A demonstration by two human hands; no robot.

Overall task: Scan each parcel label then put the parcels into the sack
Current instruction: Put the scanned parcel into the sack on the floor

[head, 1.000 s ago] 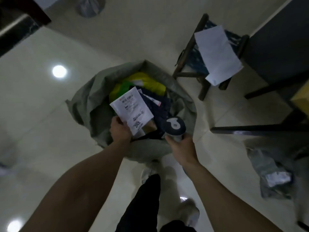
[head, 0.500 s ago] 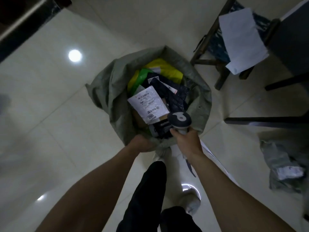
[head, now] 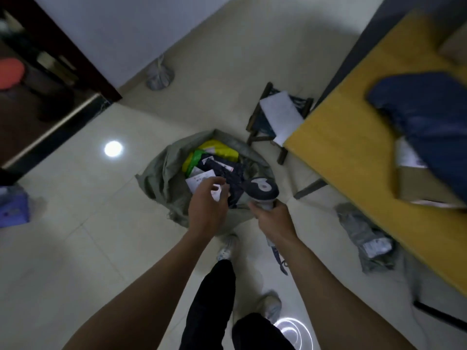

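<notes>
A grey woven sack (head: 161,178) stands open on the floor ahead of my feet. Inside lie a yellow parcel (head: 222,150), dark blue parcels (head: 233,173) and a white-labelled parcel (head: 199,178). My left hand (head: 207,205) hovers over the sack's near rim, fingers apart and holding nothing. My right hand (head: 274,218) grips the handle of a barcode scanner (head: 261,190), whose dark head points over the sack. On the yellow table (head: 348,137) at right lie a dark blue parcel (head: 427,122) and a brown cardboard parcel (head: 424,188).
A grey parcel (head: 366,233) lies on the floor under the table's edge. A small wooden stool (head: 267,122) with a white sheet stands behind the sack. A tied grey bag (head: 159,76) sits by the wall. A dark doorway is at left.
My left hand let go of the white-labelled parcel, which now lies in the sack, and rose open above the rim. The view tilted up, bringing the yellow table into sight.
</notes>
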